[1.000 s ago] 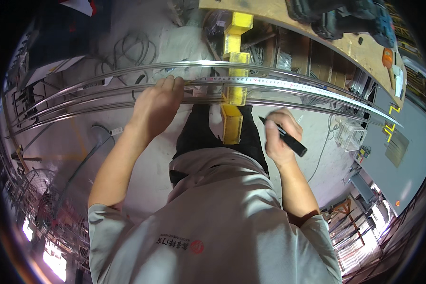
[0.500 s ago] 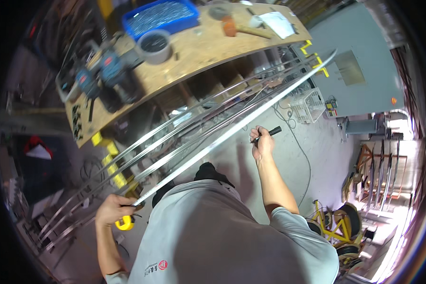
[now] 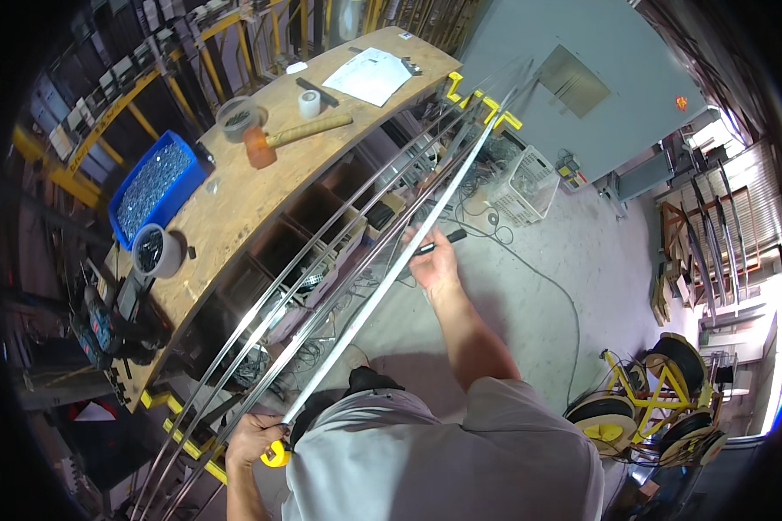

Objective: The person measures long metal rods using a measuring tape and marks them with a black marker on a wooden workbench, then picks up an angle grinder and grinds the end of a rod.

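My left hand (image 3: 254,438) is closed at the lower left, with a yellow tape measure (image 3: 276,453) at its fingers. From there a long, straight pale strip (image 3: 382,282) slants up and away to the right; whether it is the tape's blade or a metal profile I cannot tell. My right hand (image 3: 434,265) is closed around a black marker (image 3: 450,240), close to the strip's middle, its fingertips partly hidden by the strip. Several thin shiny metal rails (image 3: 297,306) run beside the strip, on its bench side. Yellow brackets (image 3: 487,106) stand at their far end.
A wooden workbench (image 3: 226,204) carries a blue bin (image 3: 187,178) of small metal parts, a tub (image 3: 158,250), an orange-headed mallet (image 3: 259,146), paper (image 3: 369,76) and power drills (image 3: 96,326). A white crate (image 3: 521,187) and cables lie on the floor. Cable reels (image 3: 604,417) stand at right.
The view has swung so the bench sits further left. My right hand has moved in from beside the strip to close against it. My left hand stays at the strip's near end with the tape measure.
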Available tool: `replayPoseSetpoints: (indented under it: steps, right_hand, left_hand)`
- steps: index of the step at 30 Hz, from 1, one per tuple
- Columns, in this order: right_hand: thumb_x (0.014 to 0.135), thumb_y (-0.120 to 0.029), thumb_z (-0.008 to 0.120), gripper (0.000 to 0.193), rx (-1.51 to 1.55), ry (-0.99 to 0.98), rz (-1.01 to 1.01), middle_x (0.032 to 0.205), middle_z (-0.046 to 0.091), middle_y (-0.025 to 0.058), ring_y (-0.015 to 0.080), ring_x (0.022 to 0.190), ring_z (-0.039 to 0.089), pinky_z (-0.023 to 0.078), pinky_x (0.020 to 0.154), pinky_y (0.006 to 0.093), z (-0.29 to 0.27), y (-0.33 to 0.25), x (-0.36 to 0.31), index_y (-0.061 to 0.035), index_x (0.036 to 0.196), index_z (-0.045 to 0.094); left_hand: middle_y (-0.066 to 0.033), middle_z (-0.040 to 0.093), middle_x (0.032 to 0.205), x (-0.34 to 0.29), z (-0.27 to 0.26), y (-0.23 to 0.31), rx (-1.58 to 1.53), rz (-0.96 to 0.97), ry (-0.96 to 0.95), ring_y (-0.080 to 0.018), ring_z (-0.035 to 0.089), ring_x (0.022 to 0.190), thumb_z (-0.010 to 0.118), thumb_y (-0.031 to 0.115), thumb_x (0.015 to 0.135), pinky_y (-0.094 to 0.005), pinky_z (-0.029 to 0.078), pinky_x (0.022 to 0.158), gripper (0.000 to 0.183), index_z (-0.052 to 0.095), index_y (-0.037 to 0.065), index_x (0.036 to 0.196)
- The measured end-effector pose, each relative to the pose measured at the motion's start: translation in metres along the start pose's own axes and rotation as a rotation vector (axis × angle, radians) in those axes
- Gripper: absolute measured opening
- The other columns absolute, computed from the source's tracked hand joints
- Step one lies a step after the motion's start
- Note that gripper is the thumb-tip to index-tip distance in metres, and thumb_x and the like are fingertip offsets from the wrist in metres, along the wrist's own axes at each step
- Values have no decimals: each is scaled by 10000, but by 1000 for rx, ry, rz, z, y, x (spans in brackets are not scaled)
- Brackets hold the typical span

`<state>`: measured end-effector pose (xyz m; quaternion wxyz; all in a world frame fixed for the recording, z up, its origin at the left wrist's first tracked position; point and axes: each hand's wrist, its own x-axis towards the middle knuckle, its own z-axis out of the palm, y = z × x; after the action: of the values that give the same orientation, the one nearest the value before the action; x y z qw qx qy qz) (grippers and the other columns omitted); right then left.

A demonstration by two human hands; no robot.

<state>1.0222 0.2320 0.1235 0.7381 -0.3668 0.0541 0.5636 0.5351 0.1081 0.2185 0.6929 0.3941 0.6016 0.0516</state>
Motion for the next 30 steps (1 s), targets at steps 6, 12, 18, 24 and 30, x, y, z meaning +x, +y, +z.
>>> replayPoseSetpoints:
  steps: [6, 12, 18, 24, 30]
  right_hand:
    - [1008, -212, 591, 202, -20, -1, -113, 881, 637, 114, 243, 809, 608, 513, 758, 371, 26, -37, 0, -14, 1036, 622]
    - [1013, -217, 583, 227, -133, 77, -74, 903, 658, 132, 256, 848, 639, 529, 795, 396, 29, -31, -2, 6, 1030, 625]
    - [1023, -205, 564, 204, -181, 55, -104, 896, 651, 104, 248, 854, 641, 536, 807, 392, 46, -20, -15, -8, 1038, 610]
    - [1038, -189, 529, 207, -410, 8, -94, 939, 653, 129, 271, 836, 654, 547, 814, 410, 65, 31, -75, 8, 1054, 589]
    - [1011, -211, 590, 148, -504, -45, 29, 920, 669, 93, 210, 848, 619, 484, 754, 341, 91, 54, -58, -68, 1041, 613]
  left_hand:
    - [-76, 729, 785, 26, 13, 16, 13, 6, -77, -103, 638, 644, 657, 14, 874, -244, 506, 583, 187, 748, -84, 1004]
    - [-57, 696, 712, 30, -16, -1, -2, 27, -87, -102, 610, 594, 651, 44, 911, -253, 480, 542, 154, 744, -77, 931]
    - [-46, 677, 683, 39, -42, -7, 197, 24, -103, -86, 560, 543, 707, 73, 827, -246, 435, 499, 165, 757, -59, 913]
    - [-26, 685, 710, 53, -40, -5, 169, 107, -177, -66, 564, 552, 753, 127, 818, -238, 442, 490, 259, 757, -45, 1011]
    - [-19, 591, 600, 78, -41, -27, 217, 291, -236, -90, 528, 483, 701, 293, 877, -283, 420, 443, 297, 684, 9, 789]
